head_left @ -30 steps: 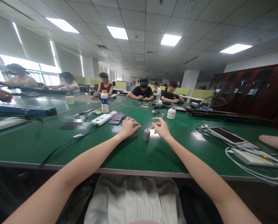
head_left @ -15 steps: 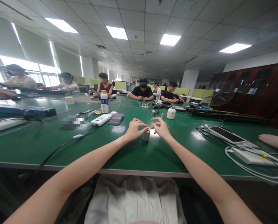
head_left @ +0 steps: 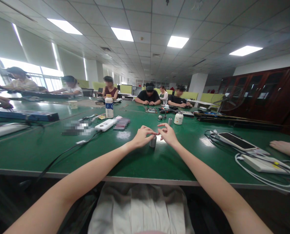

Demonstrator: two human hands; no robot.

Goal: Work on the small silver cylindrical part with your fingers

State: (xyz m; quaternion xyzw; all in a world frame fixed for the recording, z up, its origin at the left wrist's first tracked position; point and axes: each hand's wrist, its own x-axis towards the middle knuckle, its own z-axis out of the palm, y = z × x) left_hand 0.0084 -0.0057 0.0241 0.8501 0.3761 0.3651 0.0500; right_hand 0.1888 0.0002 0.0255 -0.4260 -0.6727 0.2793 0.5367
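A short silver metal cylinder [head_left: 153, 142] stands upright on the green table in front of me. My left hand [head_left: 142, 137] is at its upper left, thumb and index finger drawn together over its top. From the right, my right hand [head_left: 168, 134] meets the left fingertips just above the cylinder, its thumb and fingers curled into a pinch. Anything small between the fingertips is hidden. Behind my right hand stands a smaller grey metal cylinder [head_left: 170, 121], beside a white patterned jar [head_left: 178, 118].
A capped bottle [head_left: 109, 106] and a white cabled device [head_left: 105, 125] are at left. Small metal parts [head_left: 160, 117] lie farther back. A phone-like device [head_left: 237, 141], cables and a white box [head_left: 263, 163] lie right, near another person's hand [head_left: 284, 147]. Several people sit around.
My left fingers have shifted slightly right, off the cylinder's top, and now meet my right fingertips. The cylinder stays in place. At far left, another person's hand has moved.
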